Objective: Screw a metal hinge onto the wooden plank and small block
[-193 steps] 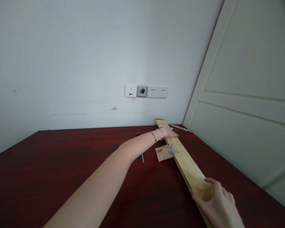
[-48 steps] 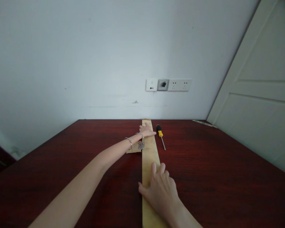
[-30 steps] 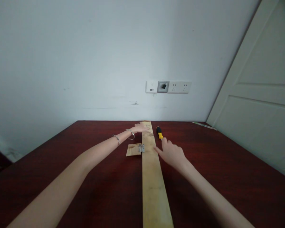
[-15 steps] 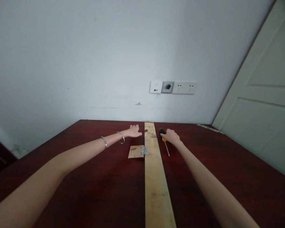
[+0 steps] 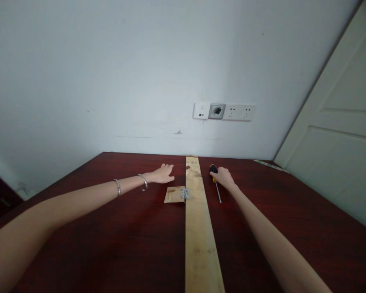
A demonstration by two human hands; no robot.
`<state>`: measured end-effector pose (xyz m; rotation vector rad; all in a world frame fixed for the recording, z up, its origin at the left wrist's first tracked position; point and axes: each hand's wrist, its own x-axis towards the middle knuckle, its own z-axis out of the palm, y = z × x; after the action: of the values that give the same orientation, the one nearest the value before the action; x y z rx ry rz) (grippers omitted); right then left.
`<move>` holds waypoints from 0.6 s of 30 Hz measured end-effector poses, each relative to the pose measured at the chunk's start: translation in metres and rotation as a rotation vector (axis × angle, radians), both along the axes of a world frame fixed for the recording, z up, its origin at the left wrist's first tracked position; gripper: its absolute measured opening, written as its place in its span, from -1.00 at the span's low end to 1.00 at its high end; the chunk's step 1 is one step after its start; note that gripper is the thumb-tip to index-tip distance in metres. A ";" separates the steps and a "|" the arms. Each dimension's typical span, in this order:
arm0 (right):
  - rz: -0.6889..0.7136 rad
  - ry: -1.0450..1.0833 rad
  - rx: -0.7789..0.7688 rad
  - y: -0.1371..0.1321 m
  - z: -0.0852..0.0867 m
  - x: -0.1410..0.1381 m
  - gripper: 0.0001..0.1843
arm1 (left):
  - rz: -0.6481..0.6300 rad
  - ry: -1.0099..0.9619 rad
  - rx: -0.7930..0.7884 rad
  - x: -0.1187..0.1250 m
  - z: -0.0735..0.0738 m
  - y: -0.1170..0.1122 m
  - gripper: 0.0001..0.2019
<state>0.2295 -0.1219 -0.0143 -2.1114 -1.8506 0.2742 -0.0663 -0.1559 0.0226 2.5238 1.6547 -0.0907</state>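
Observation:
My right hand (image 5: pixel 224 176) is closed around the black and yellow handle of a screwdriver (image 5: pixel 214 169), its metal shaft slanting down toward me. To the left, my left hand (image 5: pixel 162 174) has its fingers apart and holds nothing, just above the tabletop or resting on it; I cannot tell which. Between the hands runs a long wooden board (image 5: pixel 198 228). A metal hinge (image 5: pixel 184 193) joins the board's left edge to a small square wooden piece (image 5: pixel 173 194), which lies nearest my left hand.
All this is on a dark red wooden table (image 5: pixel 125 244) pushed against a white wall. Sockets and a switch panel (image 5: pixel 224 111) are mounted on the wall. A thin pale strip (image 5: pixel 271 165) lies at the back right edge, beside a white panelled door (image 5: pixel 338 142).
My left hand has drawn back to the left, away from the board. The right hand has shifted slightly right with the screwdriver. The board and hinge stay in place.

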 end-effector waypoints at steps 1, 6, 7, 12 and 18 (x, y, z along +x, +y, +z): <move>-0.001 0.002 -0.002 -0.001 0.000 0.001 -0.52 | -0.008 -0.001 0.003 -0.002 -0.001 -0.003 -0.29; 0.001 -0.006 -0.019 -0.003 0.002 -0.002 -0.51 | -0.057 0.000 0.018 -0.006 -0.003 -0.015 -0.35; -0.001 -0.012 -0.023 -0.003 0.003 -0.003 -0.51 | -0.073 -0.007 0.018 -0.005 -0.003 -0.016 -0.37; -0.005 -0.052 -0.039 -0.010 0.007 -0.007 -0.45 | -0.216 -0.061 -0.027 0.001 0.004 -0.020 -0.42; 0.033 -0.115 0.019 -0.035 0.020 -0.010 -0.46 | -0.356 -0.107 -0.163 0.002 0.016 -0.028 -0.32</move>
<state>0.2194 -0.1570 0.0059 -2.1267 -1.9453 0.1454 -0.0638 -0.1840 0.0382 2.6146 1.0979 -0.1150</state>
